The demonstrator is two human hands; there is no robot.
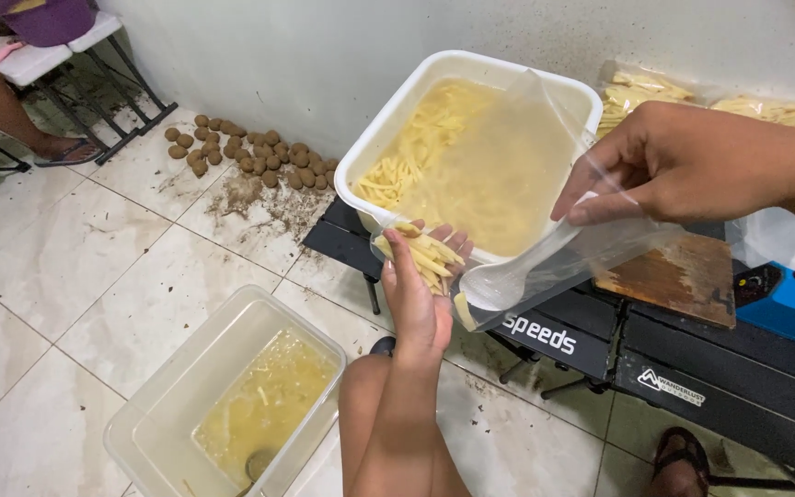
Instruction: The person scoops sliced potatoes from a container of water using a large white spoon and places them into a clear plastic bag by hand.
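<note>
Head view. The left hand [416, 294] cups a bunch of raw potato strips [427, 253], fingers curled up around them, at the near rim of a white tub [388, 138] holding more strips in cloudy water. The right hand [683, 166] pinches the upper edge of a clear plastic bag [545, 248], thumb and fingers pressed on the film, keeping its mouth open just beside the strips. The tub rests on a black folding worktop [600, 340]; filled bags [646, 92] lie against the wall behind. On the tiled floor stand a translucent bin [167, 405] of yellowish water and a heap of unpeeled potatoes [241, 152]. Risks, as judged: wet strips may slide off the open palm and miss the bag's mouth; the slack film may fold shut; the tub, overhanging the worktop's edge, may tip if nudged.
</note>
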